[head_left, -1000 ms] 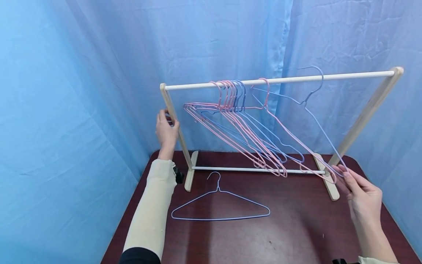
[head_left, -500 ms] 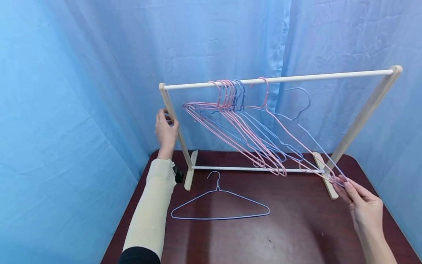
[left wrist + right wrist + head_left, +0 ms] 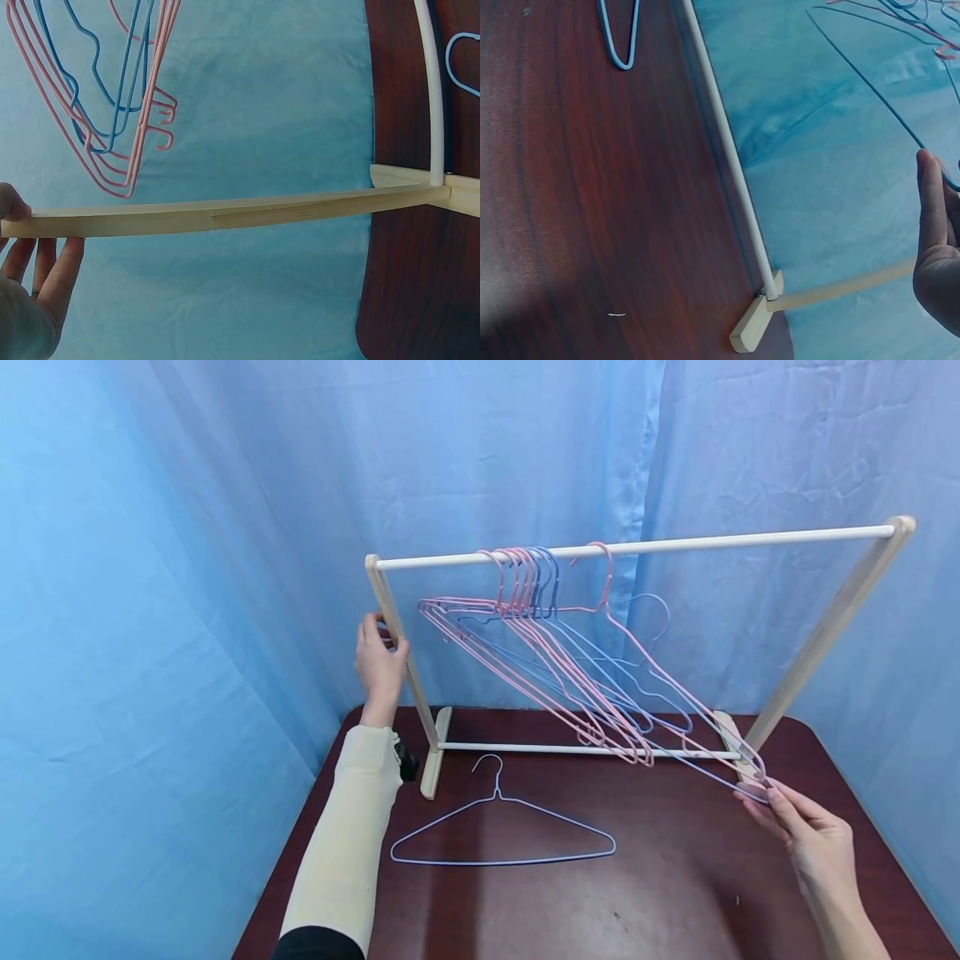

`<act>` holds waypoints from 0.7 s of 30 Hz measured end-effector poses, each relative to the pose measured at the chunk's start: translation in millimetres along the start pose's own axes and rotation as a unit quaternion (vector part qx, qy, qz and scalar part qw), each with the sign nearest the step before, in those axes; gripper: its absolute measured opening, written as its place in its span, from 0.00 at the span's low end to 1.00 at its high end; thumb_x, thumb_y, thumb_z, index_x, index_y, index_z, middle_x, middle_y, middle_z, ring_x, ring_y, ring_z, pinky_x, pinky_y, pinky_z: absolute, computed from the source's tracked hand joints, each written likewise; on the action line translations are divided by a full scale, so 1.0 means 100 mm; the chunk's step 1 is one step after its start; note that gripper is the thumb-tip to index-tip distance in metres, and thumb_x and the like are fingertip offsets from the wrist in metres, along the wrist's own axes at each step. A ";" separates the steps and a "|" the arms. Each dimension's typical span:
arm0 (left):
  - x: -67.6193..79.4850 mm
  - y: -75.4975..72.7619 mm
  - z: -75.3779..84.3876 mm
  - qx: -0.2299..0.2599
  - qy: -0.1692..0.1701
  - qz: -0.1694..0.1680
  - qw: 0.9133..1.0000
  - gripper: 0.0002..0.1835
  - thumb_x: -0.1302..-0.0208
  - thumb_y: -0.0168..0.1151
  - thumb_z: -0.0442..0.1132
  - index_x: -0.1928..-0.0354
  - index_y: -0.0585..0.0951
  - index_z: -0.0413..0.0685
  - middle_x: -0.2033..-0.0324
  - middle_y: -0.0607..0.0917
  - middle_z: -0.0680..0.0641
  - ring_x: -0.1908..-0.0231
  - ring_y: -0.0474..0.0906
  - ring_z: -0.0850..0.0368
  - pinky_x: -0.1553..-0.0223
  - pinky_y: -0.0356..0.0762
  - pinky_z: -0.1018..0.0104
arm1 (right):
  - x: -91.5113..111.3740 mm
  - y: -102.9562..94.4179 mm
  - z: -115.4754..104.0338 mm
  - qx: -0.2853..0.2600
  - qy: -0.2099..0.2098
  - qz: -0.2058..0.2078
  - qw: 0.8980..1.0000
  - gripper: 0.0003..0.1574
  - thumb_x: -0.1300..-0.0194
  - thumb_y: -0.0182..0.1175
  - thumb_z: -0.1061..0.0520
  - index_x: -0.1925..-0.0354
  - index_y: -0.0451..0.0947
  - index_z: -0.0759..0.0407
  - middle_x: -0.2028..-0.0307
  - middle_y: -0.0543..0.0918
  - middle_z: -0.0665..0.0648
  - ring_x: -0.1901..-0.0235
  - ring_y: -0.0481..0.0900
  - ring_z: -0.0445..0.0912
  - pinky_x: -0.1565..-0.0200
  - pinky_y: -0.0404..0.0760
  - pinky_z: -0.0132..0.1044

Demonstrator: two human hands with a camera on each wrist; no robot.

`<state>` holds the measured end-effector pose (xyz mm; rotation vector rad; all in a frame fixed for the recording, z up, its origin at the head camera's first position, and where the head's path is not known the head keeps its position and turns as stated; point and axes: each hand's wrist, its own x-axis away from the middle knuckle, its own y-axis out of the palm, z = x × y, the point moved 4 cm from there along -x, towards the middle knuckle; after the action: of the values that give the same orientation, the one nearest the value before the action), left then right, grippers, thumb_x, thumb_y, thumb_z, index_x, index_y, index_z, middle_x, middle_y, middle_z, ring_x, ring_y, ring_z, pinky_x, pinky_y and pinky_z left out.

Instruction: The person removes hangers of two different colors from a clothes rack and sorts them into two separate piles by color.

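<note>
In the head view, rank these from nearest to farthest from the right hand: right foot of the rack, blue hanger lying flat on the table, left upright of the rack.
From the right hand:
1. Right foot of the rack, just above-left of the fingertips.
2. Blue hanger lying flat on the table, mid-table, to the left.
3. Left upright of the rack, far left, gripped by the left hand.

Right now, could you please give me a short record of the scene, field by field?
left hand: left hand grips the wooden upright of the rack
right hand: right hand pinches the lower corner of a blue hanger, whose hook is off the top rail
on the rail: a bunch of pink and blue hangers
on the table: one blue hanger lying flat on the dark wooden table
backdrop: blue curtain
</note>
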<state>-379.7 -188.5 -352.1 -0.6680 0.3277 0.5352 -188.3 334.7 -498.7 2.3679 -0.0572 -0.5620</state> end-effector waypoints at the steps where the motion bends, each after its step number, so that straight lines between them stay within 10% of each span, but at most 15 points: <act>1: 0.00 0.00 0.00 0.001 0.000 -0.001 1.000 0.21 0.31 0.59 0.38 0.38 0.70 0.46 0.47 0.77 0.38 0.50 0.81 0.43 0.44 0.76 0.45 | 0.00 -0.01 0.01 0.006 0.000 -0.003 1.000 0.24 0.30 0.37 0.81 0.45 0.75 0.81 0.58 0.87 0.72 0.59 0.88 0.60 0.56 0.82 0.46; 21: 0.00 -0.01 0.01 0.005 0.002 0.001 1.000 0.21 0.31 0.59 0.38 0.38 0.70 0.46 0.48 0.77 0.39 0.50 0.81 0.43 0.46 0.78 0.45 | 0.08 -0.09 0.32 0.127 0.081 -0.019 0.988 0.23 0.28 0.44 0.75 0.49 0.83 0.65 0.63 0.90 0.64 0.63 0.91 0.51 0.59 0.86 0.39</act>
<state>-379.0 -188.3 -351.5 -0.6586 0.3343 0.5344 -195.1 320.1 -529.2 2.6612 -0.0102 -0.3969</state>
